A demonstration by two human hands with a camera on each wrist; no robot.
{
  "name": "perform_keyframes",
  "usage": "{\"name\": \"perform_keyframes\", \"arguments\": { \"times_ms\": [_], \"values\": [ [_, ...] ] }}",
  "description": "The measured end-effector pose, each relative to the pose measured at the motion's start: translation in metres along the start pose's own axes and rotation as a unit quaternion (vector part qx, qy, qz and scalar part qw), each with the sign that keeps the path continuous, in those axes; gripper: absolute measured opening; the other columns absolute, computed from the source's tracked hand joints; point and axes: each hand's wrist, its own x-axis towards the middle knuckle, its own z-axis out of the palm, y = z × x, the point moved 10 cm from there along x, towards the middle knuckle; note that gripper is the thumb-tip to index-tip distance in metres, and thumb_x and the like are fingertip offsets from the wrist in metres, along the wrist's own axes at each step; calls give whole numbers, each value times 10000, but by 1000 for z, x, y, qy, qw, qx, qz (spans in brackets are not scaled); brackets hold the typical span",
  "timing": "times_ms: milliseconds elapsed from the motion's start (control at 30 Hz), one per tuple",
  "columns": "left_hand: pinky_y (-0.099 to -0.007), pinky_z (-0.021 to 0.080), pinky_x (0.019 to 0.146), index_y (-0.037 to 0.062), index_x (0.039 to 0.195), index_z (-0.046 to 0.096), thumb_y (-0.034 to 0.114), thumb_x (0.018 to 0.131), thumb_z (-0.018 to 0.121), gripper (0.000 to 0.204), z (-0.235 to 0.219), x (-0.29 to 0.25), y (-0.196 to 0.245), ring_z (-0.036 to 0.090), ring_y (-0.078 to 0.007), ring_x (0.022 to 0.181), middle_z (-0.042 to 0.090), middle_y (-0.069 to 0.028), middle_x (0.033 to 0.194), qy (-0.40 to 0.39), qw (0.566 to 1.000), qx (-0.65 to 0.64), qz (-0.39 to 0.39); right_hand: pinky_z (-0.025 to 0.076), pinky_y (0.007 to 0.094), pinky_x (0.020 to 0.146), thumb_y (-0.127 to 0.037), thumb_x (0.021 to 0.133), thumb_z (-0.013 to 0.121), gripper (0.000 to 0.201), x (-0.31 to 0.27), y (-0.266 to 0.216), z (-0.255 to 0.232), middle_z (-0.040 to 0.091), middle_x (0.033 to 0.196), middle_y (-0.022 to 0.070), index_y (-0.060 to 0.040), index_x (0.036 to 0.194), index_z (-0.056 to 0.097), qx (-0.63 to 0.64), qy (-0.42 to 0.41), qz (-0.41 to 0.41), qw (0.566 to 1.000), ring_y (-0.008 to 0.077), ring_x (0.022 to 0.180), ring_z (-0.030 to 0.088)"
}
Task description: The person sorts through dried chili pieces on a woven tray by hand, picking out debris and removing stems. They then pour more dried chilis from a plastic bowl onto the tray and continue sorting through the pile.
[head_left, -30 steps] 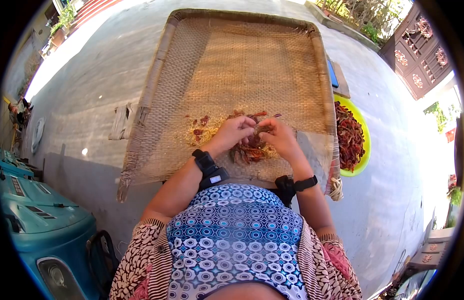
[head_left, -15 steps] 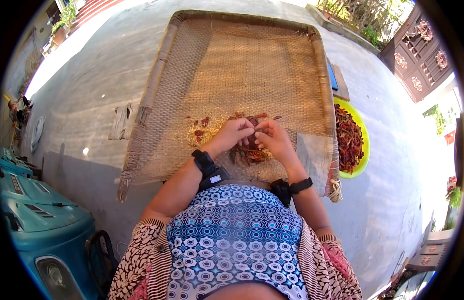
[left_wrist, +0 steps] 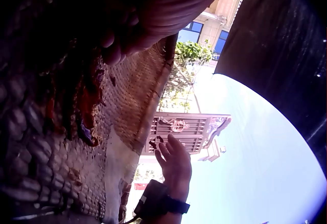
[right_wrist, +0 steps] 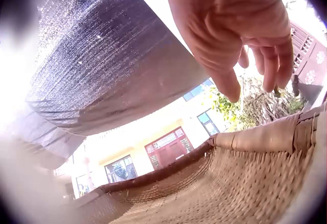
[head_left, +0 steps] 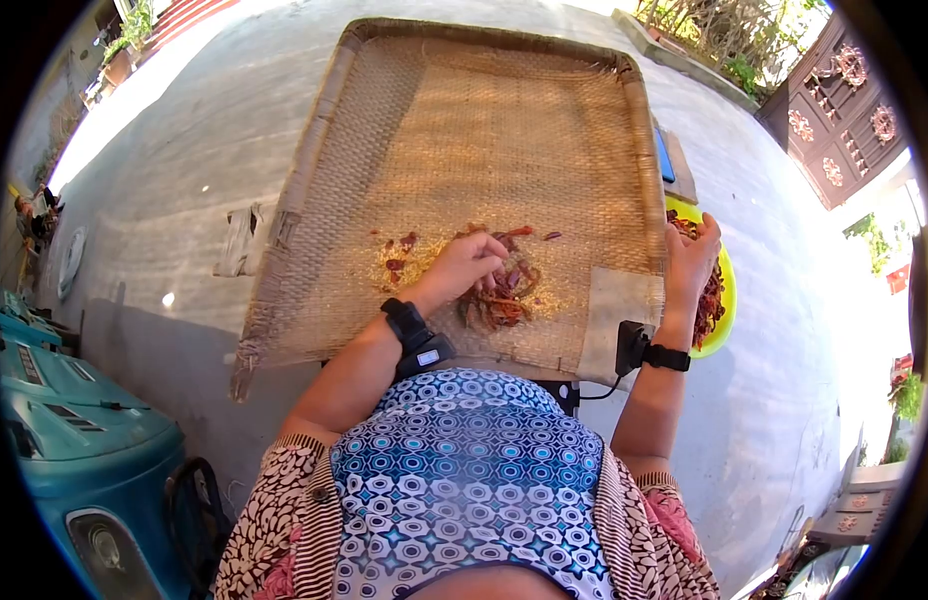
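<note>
- Woven tray (head_left: 504, 130): coarse tan plaiting, thick rolled rim, flat beige patch (head_left: 604, 315) at the near right corner. You seem to be picking over dried red peppers (head_left: 506, 310) here.
- Yellow bowl (head_left: 729, 308): round, smooth, just beside the tray's right edge, holding a tangled heap (head_left: 710, 303) of shrivelled peppers.
- Your right hand (head_left: 690, 262): at the bowl, grip loose, fingers apart and slightly bent. Step in hand: probably fetching or dropping a pod; can't tell which, nor whether a scrap sits at the fingertips. If fetching, a light pinch is called for.
- Your left hand (head_left: 468, 266): over the tray's peppers, fingers curled; can't tell what its grip holds.
- Tray peppers: leathery, wrinkled strips.
- Seeds (head_left: 416, 266): golden, gritty, scattered around them.
</note>
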Motion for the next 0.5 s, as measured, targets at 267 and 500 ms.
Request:
{"name": "perform_keyframes", "arguments": {
  "times_ms": [267, 500],
  "values": [
    [-259, 496, 523, 23, 1142, 364, 148, 962, 546, 285, -17, -2, -1, 625, -163, 652, 619, -133, 878, 78, 995, -58, -7, 498, 437, 837, -197, 811, 666, 286, -110, -86, 140, 595, 1092, 121, -123, 1085, 628, -33, -368, -173, 913, 316, 1016, 612],
    [-251, 487, 477, 24, 1128, 356, 165, 956, 557, 300, -23, -5, -2, 600, -157, 600, 606, -127, 840, 108, 989, -97, -12, 505, 437, 785, -106, 810, 632, 187, -123, -93, 176, 615, 1059, 99, -157, 990, 645, -85, -339, -253, 902, 343, 960, 626]
  ]
}}
